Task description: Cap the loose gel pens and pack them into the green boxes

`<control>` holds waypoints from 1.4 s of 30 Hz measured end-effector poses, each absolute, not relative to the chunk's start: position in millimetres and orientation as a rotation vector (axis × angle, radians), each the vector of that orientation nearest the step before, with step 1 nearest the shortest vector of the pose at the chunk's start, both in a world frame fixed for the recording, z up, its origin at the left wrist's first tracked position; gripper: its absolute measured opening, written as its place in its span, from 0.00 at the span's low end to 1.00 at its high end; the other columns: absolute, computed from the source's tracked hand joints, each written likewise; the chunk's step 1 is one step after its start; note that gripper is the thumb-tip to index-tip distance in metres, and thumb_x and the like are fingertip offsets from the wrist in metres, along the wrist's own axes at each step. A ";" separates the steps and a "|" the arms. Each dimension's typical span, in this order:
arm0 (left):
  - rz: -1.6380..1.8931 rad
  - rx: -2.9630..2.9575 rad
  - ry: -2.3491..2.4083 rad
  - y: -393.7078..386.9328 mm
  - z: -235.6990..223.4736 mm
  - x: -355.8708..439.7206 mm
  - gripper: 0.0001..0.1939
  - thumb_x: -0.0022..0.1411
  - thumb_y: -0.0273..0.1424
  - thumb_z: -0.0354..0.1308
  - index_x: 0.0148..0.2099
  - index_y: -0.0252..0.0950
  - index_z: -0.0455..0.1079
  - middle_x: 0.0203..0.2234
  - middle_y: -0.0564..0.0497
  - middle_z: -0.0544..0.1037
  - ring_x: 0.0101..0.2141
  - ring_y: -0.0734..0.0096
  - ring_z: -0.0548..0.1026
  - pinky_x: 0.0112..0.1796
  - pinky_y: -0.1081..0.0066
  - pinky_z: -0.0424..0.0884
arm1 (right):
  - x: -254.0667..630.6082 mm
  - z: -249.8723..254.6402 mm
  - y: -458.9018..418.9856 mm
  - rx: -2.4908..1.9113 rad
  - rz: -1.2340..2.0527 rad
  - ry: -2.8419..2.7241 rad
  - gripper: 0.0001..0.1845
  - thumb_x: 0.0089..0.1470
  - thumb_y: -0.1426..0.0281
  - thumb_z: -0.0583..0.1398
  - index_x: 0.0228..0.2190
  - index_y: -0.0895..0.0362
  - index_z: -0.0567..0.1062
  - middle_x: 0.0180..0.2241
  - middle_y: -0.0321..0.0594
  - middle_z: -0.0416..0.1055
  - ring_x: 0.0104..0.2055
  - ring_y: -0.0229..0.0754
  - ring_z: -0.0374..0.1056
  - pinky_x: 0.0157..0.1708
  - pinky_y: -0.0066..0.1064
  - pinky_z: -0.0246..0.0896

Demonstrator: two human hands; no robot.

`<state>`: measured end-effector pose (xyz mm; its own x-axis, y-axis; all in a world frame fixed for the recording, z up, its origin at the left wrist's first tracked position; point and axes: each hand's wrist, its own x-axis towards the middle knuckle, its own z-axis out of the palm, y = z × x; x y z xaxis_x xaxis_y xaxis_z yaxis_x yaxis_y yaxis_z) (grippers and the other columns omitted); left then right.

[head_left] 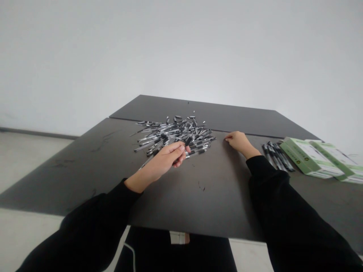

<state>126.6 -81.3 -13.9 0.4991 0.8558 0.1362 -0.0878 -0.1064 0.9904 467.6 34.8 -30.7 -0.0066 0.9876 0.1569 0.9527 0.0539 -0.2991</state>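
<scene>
left grip [163, 160] closed on black pens [146, 161] at the heap [181, 133], right grip [240, 142] open on dark tabletop [204, 200]

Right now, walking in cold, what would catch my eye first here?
A loose heap of black-and-clear pens sits in the middle of the dark grey table, with the left hand curled at its near edge. To the right, green-and-white cardboard boxes lie beside a tidy bunch of pens.

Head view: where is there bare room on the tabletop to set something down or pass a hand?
Bare dark tabletop lies left of the loose pen pile, and in front of it between the left hand and right hand. It is crowded at the pile and at right, where a cluster of pens adjoins green boxes.
</scene>
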 end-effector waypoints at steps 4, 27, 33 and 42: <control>0.886 1.541 0.774 -83.0 -11.4 127.9 0.15 0.72 0.41 0.48 0.41 0.35 0.66 0.24 0.57 0.64 0.23 0.78 0.61 0.26 0.73 0.57 | 464.3 -24.1 22.6 -1.923 0.167 -1.970 0.14 0.55 0.78 0.59 0.39 0.65 0.84 0.42 0.57 0.81 0.46 0.52 0.77 0.50 0.38 0.67; 0.647 1.867 0.853 -91.1 -6.2 130.8 0.16 0.71 0.38 0.47 0.41 0.34 0.73 0.21 0.57 0.65 0.22 0.76 0.62 0.26 0.74 0.58 | 377.2 34.0 -89.5 -1.032 0.953 -1.861 0.14 0.52 0.60 0.69 0.29 0.58 0.80 0.26 0.39 0.73 0.30 0.40 0.67 0.34 0.34 0.63; 0.610 1.858 0.879 -91.9 -5.8 131.9 0.15 0.69 0.37 0.50 0.40 0.33 0.74 0.21 0.57 0.67 0.20 0.78 0.63 0.23 0.75 0.57 | 373.7 31.8 -92.0 -1.044 0.987 -1.930 0.13 0.53 0.61 0.68 0.30 0.59 0.79 0.27 0.39 0.74 0.29 0.38 0.65 0.31 0.32 0.59; 0.800 1.695 0.968 -89.4 -4.6 129.0 0.18 0.65 0.43 0.55 0.30 0.34 0.72 0.20 0.55 0.69 0.19 0.80 0.59 0.21 0.75 0.54 | 361.2 19.2 -91.6 -1.001 1.118 -1.711 0.14 0.48 0.59 0.71 0.29 0.57 0.79 0.23 0.35 0.72 0.26 0.36 0.65 0.28 0.31 0.60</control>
